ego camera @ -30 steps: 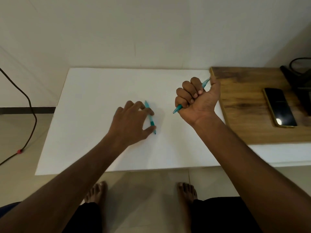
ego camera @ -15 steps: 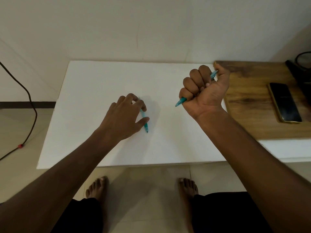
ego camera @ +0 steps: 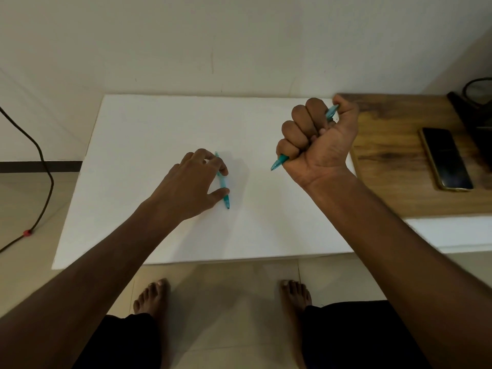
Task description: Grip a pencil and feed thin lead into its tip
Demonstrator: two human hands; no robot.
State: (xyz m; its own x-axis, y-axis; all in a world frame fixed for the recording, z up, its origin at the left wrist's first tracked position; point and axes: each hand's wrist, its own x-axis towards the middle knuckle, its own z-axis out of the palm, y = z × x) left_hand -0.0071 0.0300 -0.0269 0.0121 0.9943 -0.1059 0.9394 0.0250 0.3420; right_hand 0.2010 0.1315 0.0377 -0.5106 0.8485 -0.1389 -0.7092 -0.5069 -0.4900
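- While both hands are busy: two teal pens, one apiece.
- Right hand (ego camera: 318, 145): clenched in a fist round the right pen (ego camera: 279, 162), lifted off the white tabletop (ego camera: 149, 134); tip juts down-left, axis slanting up-right.
- Left hand (ego camera: 190, 186): pinches the left pen (ego camera: 223, 183), low at the tabletop, not clearly raised; tip toward me, axis running away.
- Judged: one pen up, one only gripped.
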